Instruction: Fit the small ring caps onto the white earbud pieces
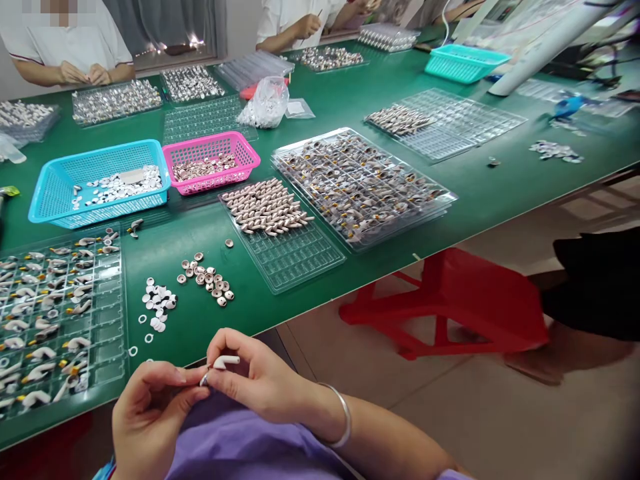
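Right down at the bottom centre of the frame, the right hand (255, 377) has its grip closed on a white stemmed piece (227, 361), while the left hand (150, 410) pinches a small shiny part (204, 380) just beside it, fingertips nearly meeting. Just beyond, on the green table (190, 328), white discs (159, 301) and brown cups (205, 277) lie loose left of centre, a clear tray (107, 293) of similar pieces fills the lower left, and above sit a blue basket (107, 209) and a pink basket (220, 183). Across at the upper left, a person (75, 43) in a white top has both hands close together behind a filled tray (80, 121).
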### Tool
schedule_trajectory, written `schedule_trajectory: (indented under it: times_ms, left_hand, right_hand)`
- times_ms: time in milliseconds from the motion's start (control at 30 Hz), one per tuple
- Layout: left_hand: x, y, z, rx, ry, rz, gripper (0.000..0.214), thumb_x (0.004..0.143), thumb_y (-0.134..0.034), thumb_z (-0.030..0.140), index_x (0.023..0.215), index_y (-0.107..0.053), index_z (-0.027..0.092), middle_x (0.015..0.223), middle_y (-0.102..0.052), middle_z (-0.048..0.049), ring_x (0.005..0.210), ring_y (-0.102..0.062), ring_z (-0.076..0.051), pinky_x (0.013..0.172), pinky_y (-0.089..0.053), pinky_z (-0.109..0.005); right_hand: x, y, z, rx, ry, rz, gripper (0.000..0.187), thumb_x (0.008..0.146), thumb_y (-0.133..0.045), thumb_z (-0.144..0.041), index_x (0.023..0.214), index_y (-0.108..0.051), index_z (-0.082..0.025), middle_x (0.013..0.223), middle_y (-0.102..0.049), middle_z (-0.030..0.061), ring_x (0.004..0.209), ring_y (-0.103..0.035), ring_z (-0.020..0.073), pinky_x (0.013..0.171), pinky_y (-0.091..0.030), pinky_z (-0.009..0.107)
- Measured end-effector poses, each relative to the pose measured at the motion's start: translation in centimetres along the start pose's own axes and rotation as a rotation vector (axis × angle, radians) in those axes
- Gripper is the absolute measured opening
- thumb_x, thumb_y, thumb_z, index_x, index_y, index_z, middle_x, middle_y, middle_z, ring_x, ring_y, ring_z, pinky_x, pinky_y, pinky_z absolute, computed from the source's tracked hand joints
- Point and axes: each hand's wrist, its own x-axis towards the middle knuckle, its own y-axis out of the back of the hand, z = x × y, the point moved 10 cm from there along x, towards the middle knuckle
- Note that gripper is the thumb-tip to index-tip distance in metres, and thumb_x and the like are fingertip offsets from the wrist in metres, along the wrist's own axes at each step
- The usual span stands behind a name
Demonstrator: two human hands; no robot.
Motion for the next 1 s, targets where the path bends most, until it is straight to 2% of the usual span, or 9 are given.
schedule_trajectory:
  times_ms: [233,367,467,567,633,800,900,1000]
  left_hand:
    - [-0.2,-0.1,-1.3,0.048,0.085,-0.078,0.029,0.060,-0.091,0.040,0.065,-0.068,0.024,0.064,-0.075,0.0020,0.067,-0.077,-0.021,0.062,-0.066,-0.026]
    - [0.1,0.0,-2.4,0.005,0.087,-0.116,0.024,0.066,-0.089,0.031,0.071,-0.067,0.023,0.073,-0.078,0.0015,0.074,-0.078,-0.021,0.068,-0.066,-0.024]
    - [0.8,-0.1,-2.8,-0.083,0.114,-0.138,0.023,0.072,-0.085,0.025,0.079,-0.063,0.023,0.083,-0.081,0.0001,0.078,-0.078,-0.019,0.072,-0.065,-0.025]
    - [1.7,0.0,-3.0,-0.112,0.149,-0.142,0.027,0.072,-0.085,0.022,0.084,-0.061,0.021,0.082,-0.081,-0.0012,0.075,-0.077,-0.016,0.067,-0.063,-0.019]
    - [2.1,0.1,-3.3,-0.122,0.177,-0.132,0.030,0.070,-0.086,0.021,0.084,-0.060,0.021,0.078,-0.080,-0.0008,0.072,-0.076,-0.014,0.063,-0.061,-0.016]
    - [2.3,-0.2,-4.1,-0.149,0.238,-0.166,0.034,0.069,-0.087,0.020,0.080,-0.055,0.021,0.075,-0.079,0.0013,0.069,-0.076,-0.014,0.066,-0.062,-0.019]
    - [2.2,-0.5,-4.2,-0.131,0.234,-0.183,0.032,0.070,-0.086,0.021,0.079,-0.055,0.022,0.074,-0.079,0.0018,0.068,-0.076,-0.015,0.064,-0.062,-0.020]
    - [2.3,-1.1,-4.1,-0.077,0.187,-0.192,0.031,0.071,-0.085,0.024,0.077,-0.054,0.022,0.073,-0.079,0.0008,0.067,-0.077,-0.017,0.063,-0.063,-0.023]
  right_hand:
    - [-0.6,-0.3,-0.2,-0.095,0.000,-0.020,0.035,0.089,-0.066,-0.048,0.088,-0.046,-0.020,0.068,-0.041,-0.0069,0.058,-0.033,0.0079,0.051,-0.030,0.021]
    - [-0.5,0.4,-0.7,-0.201,0.056,0.050,0.027,0.090,-0.064,-0.040,0.089,-0.047,-0.020,0.073,-0.045,-0.0047,0.063,-0.039,0.0097,0.056,-0.035,0.022]
    - [-0.3,0.7,-1.2,-0.265,0.116,0.065,0.018,0.091,-0.062,-0.031,0.098,-0.051,-0.019,0.084,-0.051,-0.0012,0.073,-0.048,0.0117,0.067,-0.044,0.025]
    - [-0.1,0.8,-1.7,-0.330,0.175,0.059,0.027,0.089,-0.061,-0.024,0.114,-0.051,-0.019,0.110,-0.054,0.0063,0.099,-0.055,0.0168,0.087,-0.049,0.032]
    - [-0.1,0.9,-1.6,-0.353,0.176,0.048,0.032,0.089,-0.063,-0.025,0.119,-0.052,-0.020,0.116,-0.054,0.0078,0.105,-0.055,0.0177,0.093,-0.049,0.034]
    - [-0.1,1.0,-0.9,-0.382,0.133,0.074,0.029,0.083,-0.072,-0.030,0.106,-0.058,-0.019,0.092,-0.055,0.0008,0.078,-0.054,0.0127,0.074,-0.051,0.027]
    - [-0.2,1.3,-0.8,-0.451,0.159,0.145,0.027,0.079,-0.076,-0.029,0.094,-0.057,-0.019,0.087,-0.053,-0.0008,0.074,-0.052,0.0124,0.068,-0.049,0.026]
    - [-0.4,1.6,-1.3,-0.549,0.265,0.206,0.018,0.085,-0.069,-0.029,0.087,-0.054,-0.020,0.083,-0.054,-0.0004,0.073,-0.053,0.0136,0.068,-0.048,0.026]
